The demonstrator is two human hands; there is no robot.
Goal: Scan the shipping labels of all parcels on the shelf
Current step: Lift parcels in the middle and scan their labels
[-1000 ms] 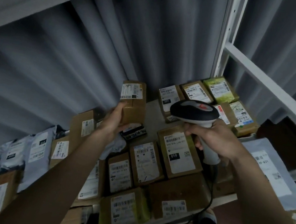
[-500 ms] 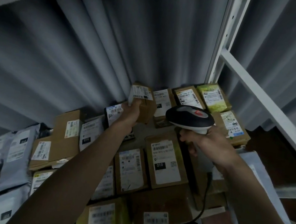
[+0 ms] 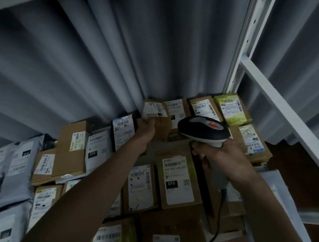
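The person's left hand [image 3: 147, 126] reaches to the back of the white metal shelf [image 3: 282, 108] and holds a small brown cardboard box with a white shipping label [image 3: 155, 113]. Its grip is curled round the lower left side of the box, and the box stands up tall with its label facing the person. The right hand [image 3: 216, 151] is wrapped tight round the handle of a black and grey barcode scanner with a red spot on top [image 3: 202, 129]. The scanner sits just to the right of the held box and a bit nearer to the person. Its nose points away, toward the parcels at the back, so it likely needs to turn a little to the left to meet the label. The label's long side runs left to right. The left hand is the nearer one to this box. The shelf is full of parcels: brown boxes lie flat in rows, grey plastic mail bags [image 3: 17, 165] sit at the left, and a green and yellow packet [image 3: 233, 110] rests in the far right corner. A big brown box with a black 010 mark [image 3: 178, 181] lies right under the scanner. A black cord [image 3: 218, 220] hangs down from the scanner handle.
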